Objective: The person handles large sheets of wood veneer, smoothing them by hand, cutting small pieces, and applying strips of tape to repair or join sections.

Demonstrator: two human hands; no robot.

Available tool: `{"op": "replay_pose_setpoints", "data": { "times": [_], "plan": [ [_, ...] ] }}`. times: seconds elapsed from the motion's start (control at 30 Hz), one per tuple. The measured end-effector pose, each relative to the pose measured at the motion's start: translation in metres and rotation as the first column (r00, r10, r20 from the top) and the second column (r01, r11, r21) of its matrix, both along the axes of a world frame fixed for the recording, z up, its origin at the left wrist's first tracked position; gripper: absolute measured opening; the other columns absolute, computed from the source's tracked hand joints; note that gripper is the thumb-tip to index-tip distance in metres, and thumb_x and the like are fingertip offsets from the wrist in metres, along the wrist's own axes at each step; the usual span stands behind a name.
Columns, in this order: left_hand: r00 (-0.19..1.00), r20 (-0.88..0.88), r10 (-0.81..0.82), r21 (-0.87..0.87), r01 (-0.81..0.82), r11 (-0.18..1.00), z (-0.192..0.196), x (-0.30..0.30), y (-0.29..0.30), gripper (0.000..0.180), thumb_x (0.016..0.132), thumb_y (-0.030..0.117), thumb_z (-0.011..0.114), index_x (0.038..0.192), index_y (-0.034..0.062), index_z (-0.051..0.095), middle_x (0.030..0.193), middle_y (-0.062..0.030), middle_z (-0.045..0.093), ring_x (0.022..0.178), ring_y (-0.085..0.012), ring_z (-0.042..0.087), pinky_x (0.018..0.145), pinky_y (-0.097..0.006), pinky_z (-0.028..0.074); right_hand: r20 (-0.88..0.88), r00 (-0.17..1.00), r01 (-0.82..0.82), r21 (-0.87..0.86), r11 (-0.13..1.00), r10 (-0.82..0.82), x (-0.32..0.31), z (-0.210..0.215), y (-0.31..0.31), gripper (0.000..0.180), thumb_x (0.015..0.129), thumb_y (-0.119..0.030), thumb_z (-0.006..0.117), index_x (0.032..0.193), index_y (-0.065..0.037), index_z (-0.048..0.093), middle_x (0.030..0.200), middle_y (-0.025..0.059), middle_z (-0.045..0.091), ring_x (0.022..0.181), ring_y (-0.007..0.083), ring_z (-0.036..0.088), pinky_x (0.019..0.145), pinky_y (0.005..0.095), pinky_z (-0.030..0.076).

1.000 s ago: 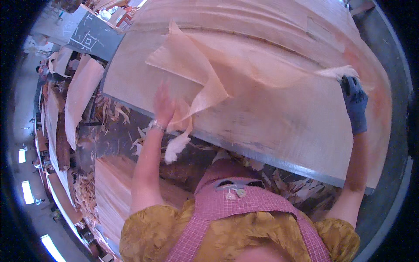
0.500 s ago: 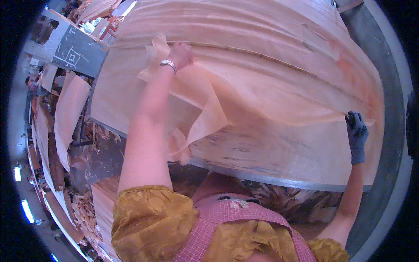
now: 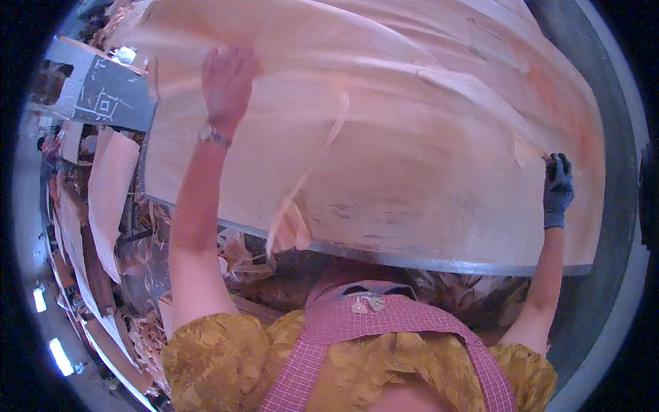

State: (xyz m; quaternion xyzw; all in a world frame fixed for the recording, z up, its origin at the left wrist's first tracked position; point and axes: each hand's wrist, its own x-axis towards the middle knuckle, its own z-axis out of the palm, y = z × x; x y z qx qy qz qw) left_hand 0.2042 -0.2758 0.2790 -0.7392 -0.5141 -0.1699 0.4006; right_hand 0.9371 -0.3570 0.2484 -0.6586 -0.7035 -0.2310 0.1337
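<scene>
A broad stack of thin, pale reddish wood veneer sheets (image 3: 439, 172) lies in front of me, its top sheet rippled and folded over at the far side. My left hand (image 3: 230, 82), bare with a metal band at the wrist, is over the far left part of the veneer; motion blurs its fingers. At the right side, my right hand (image 3: 559, 189), in a grey glove with dark fingertips, is closed on an edge of the thin veneer sheet. A narrow curled veneer strip (image 3: 312, 172) runs across the stack and hangs over its near edge.
A metal edge (image 3: 412, 261) borders the stack's near side. Beyond its left side is a grey board with chalk marks (image 3: 103, 93). Curled veneer offcuts (image 3: 110, 192) and shavings lie at left, with more scraps below the near edge. Grey floor (image 3: 611, 206) runs along the right.
My left hand has moved left and farther away. The loose veneer between my hands has shifted toward the far side, uncovering more of the flat surface. My right hand has moved slightly farther away.
</scene>
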Motion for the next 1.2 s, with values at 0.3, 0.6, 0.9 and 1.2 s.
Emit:
{"op": "replay_pose_setpoints", "data": {
  "times": [0.3, 0.6, 0.9, 1.2],
  "plan": [
    [0.981, 0.125, 0.149, -0.447, -0.079, 0.891, -0.151, -0.002, -0.151, 0.025, 0.083, 0.015, 0.063, 0.107, 0.0152, 0.068, 0.117, -0.0025, 0.067, 0.121, -0.0228, 0.056, 0.112, -0.051, 0.033, 0.257, 0.963, 0.024, -0.389, 0.921, 0.083, 0.019, -0.1, -0.124, 0.041, 0.088, -0.018, 0.063, 0.128, -0.022, 0.062, 0.121, 0.0119, 0.064, 0.102, 0.0303, 0.064, 0.077, 0.0435, 0.054],
    [0.991, 0.128, 0.039, -0.532, 0.035, 0.846, -0.172, 0.058, -0.229, 0.023, 0.084, 0.014, 0.061, 0.106, 0.0171, 0.07, 0.112, -0.0027, 0.07, 0.118, -0.0225, 0.06, 0.116, -0.048, 0.027, 0.097, 0.988, -0.048, -0.522, 0.852, 0.116, 0.04, -0.131, -0.169, 0.039, 0.087, -0.023, 0.065, 0.126, -0.017, 0.06, 0.117, 0.0104, 0.061, 0.102, 0.0303, 0.062, 0.077, 0.0436, 0.054],
    [0.955, 0.192, 0.228, -0.529, -0.095, 0.843, -0.181, 0.084, -0.291, 0.023, 0.087, 0.013, 0.06, 0.107, 0.0165, 0.071, 0.113, -0.0028, 0.07, 0.114, -0.0214, 0.063, 0.111, -0.047, 0.035, -0.089, 0.976, -0.219, -0.453, 0.864, 0.2, 0.089, -0.145, -0.223, 0.039, 0.084, -0.016, 0.066, 0.123, -0.018, 0.061, 0.118, 0.0099, 0.062, 0.104, 0.0309, 0.063, 0.082, 0.0442, 0.054],
    [0.914, 0.22, 0.341, -0.535, -0.18, 0.826, -0.205, 0.086, -0.32, 0.021, 0.087, 0.014, 0.064, 0.106, 0.0151, 0.073, 0.113, -0.0047, 0.071, 0.108, -0.021, 0.066, 0.107, -0.045, 0.04, -0.023, 0.984, -0.156, -0.596, 0.788, 0.178, 0.084, -0.159, -0.277, 0.044, 0.084, -0.021, 0.066, 0.127, -0.02, 0.059, 0.12, 0.0083, 0.061, 0.105, 0.029, 0.062, 0.082, 0.0431, 0.054]
  ]
}}
